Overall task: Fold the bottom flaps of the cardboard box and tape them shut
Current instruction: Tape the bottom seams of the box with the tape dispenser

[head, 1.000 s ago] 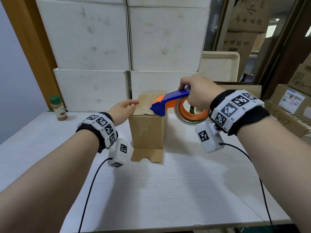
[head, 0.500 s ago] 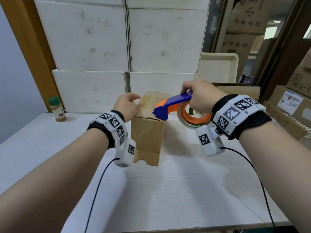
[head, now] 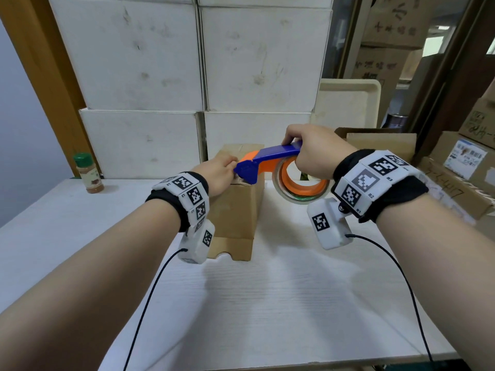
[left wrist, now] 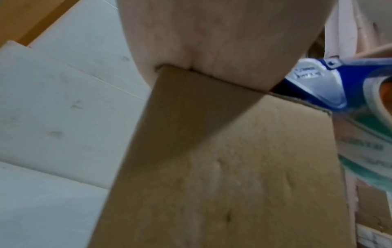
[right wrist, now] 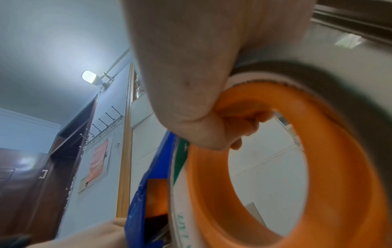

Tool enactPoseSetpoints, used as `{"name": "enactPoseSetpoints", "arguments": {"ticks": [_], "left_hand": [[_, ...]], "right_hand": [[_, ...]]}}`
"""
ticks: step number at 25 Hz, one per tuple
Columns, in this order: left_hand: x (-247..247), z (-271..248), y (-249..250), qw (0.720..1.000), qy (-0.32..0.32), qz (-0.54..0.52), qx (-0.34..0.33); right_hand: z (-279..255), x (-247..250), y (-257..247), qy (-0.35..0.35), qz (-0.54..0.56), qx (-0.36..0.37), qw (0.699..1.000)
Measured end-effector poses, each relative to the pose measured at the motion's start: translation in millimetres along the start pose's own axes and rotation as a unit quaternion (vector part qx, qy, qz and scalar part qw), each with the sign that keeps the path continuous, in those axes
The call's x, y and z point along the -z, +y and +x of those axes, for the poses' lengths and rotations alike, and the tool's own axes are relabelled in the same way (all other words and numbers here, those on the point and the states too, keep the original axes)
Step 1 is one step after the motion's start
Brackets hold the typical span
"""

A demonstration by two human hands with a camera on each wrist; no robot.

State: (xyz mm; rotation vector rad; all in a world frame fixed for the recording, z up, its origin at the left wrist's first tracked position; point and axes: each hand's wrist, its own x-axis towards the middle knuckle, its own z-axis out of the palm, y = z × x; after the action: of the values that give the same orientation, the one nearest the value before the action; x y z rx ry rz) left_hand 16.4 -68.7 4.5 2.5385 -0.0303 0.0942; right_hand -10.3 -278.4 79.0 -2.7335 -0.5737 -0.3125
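Note:
A small brown cardboard box (head: 235,210) stands upright on the white table (head: 267,303), with one lower flap (head: 233,249) sticking out toward me. My left hand (head: 221,175) rests on the box's top near corner; its palm heel (left wrist: 212,42) presses the top edge of the box (left wrist: 233,167), and its fingers are mostly hidden. My right hand (head: 313,153) grips the blue and orange tape dispenser (head: 267,159), fingers curled through the orange hub (right wrist: 339,167). The dispenser's blue head (head: 246,172) sits at the box's top front edge, right beside my left fingers. The tape roll (head: 300,188) hangs to the right of the box.
White cartons (head: 160,62) are stacked against the wall behind the box. A green-capped spice jar (head: 89,174) stands at the table's back left. A cream tray (head: 348,103) leans at the back right, and brown cartons (head: 460,170) crowd the right side. Wrist cables trail over the table.
My left hand slid from the box's left top edge across the top to the dispenser's head. The dispenser stayed at the top front edge, and the view moved closer.

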Motion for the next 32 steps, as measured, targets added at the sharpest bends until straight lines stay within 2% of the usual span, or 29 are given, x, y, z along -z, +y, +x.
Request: {"name": "enactPoseSetpoints", "arguments": {"ticks": [3, 6, 12, 17, 26, 32], "left_hand": [[6.0, -0.5, -1.0, 0.999, -0.033, -0.018, -0.011], [7.4, 1.3, 2.8, 0.999, -0.042, 0.009, -0.031], [-2.8, 11.4, 7.4, 0.990, -0.056, 0.117, -0.046], [-10.5, 12.3, 13.4, 0.977, -0.052, 0.199, -0.047], [-10.2, 7.1, 19.7, 0.970, -0.052, 0.232, -0.051], [-8.3, -6.0, 29.6, 0.949, -0.038, 0.294, -0.106]], "right_hand": [[4.0, -1.8, -5.3, 0.009, 0.004, 0.012, 1.000], [5.8, -1.9, -6.9, 0.007, 0.000, 0.011, 1.000], [-0.2, 2.6, -2.5, -0.010, -0.017, 0.000, 1.000], [-11.9, 2.9, 8.4, -0.032, -0.016, -0.020, 0.999], [-14.1, 0.7, 15.5, -0.042, -0.017, -0.021, 0.999], [-15.0, 1.9, 21.3, -0.043, -0.022, -0.016, 0.999]]}}
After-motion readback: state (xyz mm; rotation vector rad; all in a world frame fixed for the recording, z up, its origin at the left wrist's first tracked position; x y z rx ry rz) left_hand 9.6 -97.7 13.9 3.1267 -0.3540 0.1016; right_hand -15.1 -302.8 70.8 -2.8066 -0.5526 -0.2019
